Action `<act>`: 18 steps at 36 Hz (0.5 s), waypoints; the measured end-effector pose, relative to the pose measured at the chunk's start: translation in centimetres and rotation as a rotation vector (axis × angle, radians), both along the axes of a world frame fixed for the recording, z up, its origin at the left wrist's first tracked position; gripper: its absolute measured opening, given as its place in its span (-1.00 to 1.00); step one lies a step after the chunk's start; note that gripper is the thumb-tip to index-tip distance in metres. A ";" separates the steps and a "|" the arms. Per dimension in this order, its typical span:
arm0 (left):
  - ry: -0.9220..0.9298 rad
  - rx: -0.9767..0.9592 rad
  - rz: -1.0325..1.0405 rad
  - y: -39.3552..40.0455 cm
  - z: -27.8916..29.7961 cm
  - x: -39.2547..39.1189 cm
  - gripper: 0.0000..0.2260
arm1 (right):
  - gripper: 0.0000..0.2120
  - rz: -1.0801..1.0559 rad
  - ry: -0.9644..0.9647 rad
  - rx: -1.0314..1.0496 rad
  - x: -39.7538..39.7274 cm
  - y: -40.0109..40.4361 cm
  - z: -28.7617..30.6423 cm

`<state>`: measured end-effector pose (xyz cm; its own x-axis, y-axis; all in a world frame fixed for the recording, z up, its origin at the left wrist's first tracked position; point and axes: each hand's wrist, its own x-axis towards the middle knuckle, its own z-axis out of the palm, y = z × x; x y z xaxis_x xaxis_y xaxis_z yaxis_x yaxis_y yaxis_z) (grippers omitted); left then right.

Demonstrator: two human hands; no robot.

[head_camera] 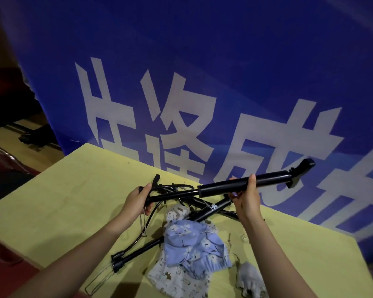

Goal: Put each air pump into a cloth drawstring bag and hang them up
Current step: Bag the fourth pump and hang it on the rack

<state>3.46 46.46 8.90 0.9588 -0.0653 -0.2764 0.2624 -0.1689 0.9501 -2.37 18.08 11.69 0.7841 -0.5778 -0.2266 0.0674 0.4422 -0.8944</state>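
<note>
I hold a black air pump (222, 186) level above the yellow table (63, 194). My left hand (138, 201) grips its thin rod end at the left. My right hand (246, 196) grips the thick barrel, and the handle end juts up to the right. Beneath it lie other black pumps: one crossing under the barrel (209, 210) and one slanting toward the near left edge (138, 250) with a wire foot loop. A pile of printed blue and white cloth drawstring bags (192, 248) covers the middle of that lower pump.
A grey cloth bag (250, 278) lies at the near right of the table. A large blue banner with white characters (202, 82) stands right behind the table. A chair frame (2, 153) and dark gear sit on the floor at the left.
</note>
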 end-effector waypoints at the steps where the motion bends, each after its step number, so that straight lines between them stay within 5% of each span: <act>1: -0.008 0.005 -0.004 -0.2 0.1 0.0 -0.70 | -0.62 0.010 0.007 0.002 0.0 0.1 -0.3; 18: -0.070 0.004 -0.060 -2.8 0.3 -1.7 -0.73 | -0.60 0.108 0.100 0.083 -1.1 4.2 -2.5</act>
